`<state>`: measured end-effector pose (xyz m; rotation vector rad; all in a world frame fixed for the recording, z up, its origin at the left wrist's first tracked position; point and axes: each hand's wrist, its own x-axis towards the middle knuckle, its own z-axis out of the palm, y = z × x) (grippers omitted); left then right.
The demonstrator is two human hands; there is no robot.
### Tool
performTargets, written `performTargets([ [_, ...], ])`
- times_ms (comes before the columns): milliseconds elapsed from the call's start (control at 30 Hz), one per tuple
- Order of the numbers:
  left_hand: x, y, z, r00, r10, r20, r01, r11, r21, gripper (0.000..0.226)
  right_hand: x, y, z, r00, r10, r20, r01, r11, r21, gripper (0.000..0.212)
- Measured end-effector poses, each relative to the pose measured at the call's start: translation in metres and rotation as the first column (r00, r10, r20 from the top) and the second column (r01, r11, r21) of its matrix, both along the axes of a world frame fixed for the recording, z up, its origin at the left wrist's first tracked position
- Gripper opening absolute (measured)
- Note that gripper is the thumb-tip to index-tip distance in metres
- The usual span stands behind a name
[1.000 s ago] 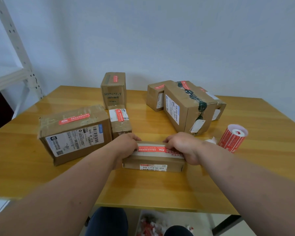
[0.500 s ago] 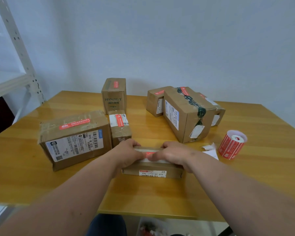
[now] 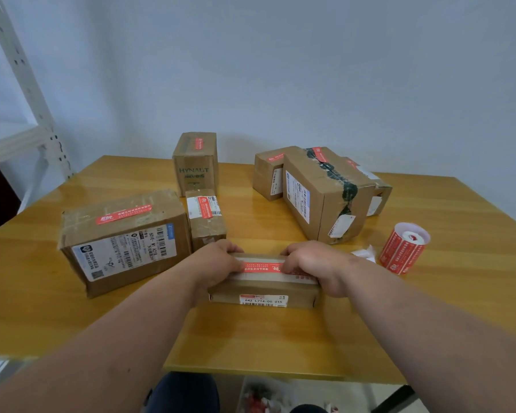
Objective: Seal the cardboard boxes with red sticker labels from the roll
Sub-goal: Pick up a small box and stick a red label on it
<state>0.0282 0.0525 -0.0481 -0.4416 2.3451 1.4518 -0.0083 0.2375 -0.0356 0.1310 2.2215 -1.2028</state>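
Barcoded carton (image 3: 122, 239) sat far left on the wooden table (image 3: 280, 338). Left hand (image 3: 218, 263) and right hand (image 3: 313, 263) curled over the flat box's (image 3: 264, 293) ends, fingers pressing its red sticker label (image 3: 262, 267) down. Label roll (image 3: 404, 248) stood right, apart.

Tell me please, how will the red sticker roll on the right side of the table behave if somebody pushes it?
The sticker roll leans tilted on the table, not flat on its end, so a nudge would probably tip it over. It is round with a hollow core, so once on its side it would likely roll. It looks like wound paper, probably light and easy to slide.
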Motion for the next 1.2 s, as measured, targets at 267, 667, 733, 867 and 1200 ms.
performTargets([
  [267,0.000,0.001,-0.001,0.999,0.023,-0.040,-0.024,1.000,-0.012,0.027,-0.001,-0.002,-0.004,0.998,-0.036,-0.049,0.036,0.999,0.009,0.020],
  [667,0.008,-0.007,0.003,0.999,0.006,0.044,-0.015,0.974,0.226,0.038,0.000,0.001,-0.005,0.988,0.113,-0.101,-0.108,0.993,0.057,0.019],
  [733,0.007,-0.009,0.002,0.999,-0.002,0.044,-0.009,0.974,0.228,0.040,0.000,0.001,-0.005,0.986,0.139,-0.092,-0.135,0.989,0.056,0.023],
  [867,0.006,-0.014,0.001,0.999,-0.014,0.029,0.008,0.983,0.186,0.043,-0.005,0.005,-0.007,0.990,0.134,-0.051,-0.134,0.991,0.001,0.041],
  [1200,0.017,-0.029,0.015,0.936,-0.349,-0.032,0.345,0.934,-0.092,0.083,0.004,0.013,0.022,0.804,0.583,-0.117,-0.474,0.748,0.465,0.092],
])
